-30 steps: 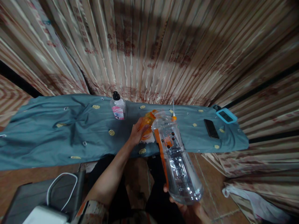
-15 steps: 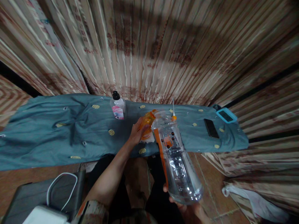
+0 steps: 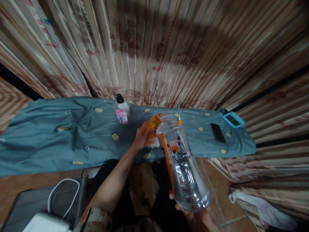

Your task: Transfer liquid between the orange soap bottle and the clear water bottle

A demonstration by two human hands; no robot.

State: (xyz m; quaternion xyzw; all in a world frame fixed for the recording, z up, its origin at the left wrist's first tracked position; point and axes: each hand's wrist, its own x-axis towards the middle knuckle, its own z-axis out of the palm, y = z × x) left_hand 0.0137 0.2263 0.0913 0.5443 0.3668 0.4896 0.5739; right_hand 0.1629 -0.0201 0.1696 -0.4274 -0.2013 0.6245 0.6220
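Note:
My left hand (image 3: 142, 137) grips a small orange container (image 3: 152, 128) that stands on a white cloth on the teal-covered table (image 3: 60, 138). My right hand (image 3: 193, 214) holds the base of a large clear plastic bottle (image 3: 183, 164) with an orange label strip. The bottle is tilted forward, its neck close to the orange container's top. Water fills its lower part. A thin white tube with an orange tip (image 3: 179, 116) stands just behind the bottle's neck.
A small clear bottle with a black cap and pink label (image 3: 122, 110) stands further back on the table. A black phone (image 3: 217, 132) and a blue-framed device (image 3: 233, 120) lie at the right end. Striped curtains hang behind. A white cable (image 3: 63, 193) lies at lower left.

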